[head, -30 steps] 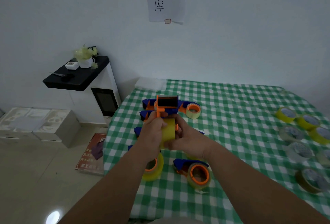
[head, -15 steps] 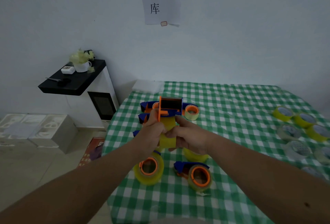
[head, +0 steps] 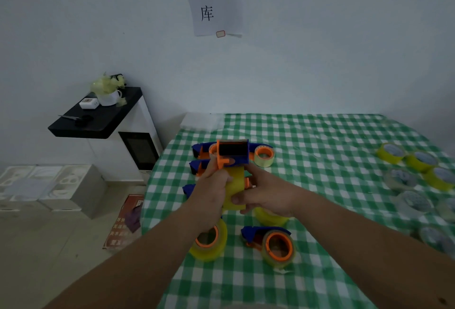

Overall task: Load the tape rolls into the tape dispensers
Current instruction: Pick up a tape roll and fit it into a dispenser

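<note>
Tape roll (head: pixel 235 191) gripped between both hands

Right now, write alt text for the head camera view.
Both hands hold a blue-and-orange tape dispenser with a yellow tape roll above a green checked tablecloth: left hand, right hand. Loaded dispensers lie nearby; spare rolls sit at right.

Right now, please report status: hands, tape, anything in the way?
Left hand grips blue-orange dispenser. Right hand holds yellow tape roll on it. Both above table; nothing blocking.
</note>
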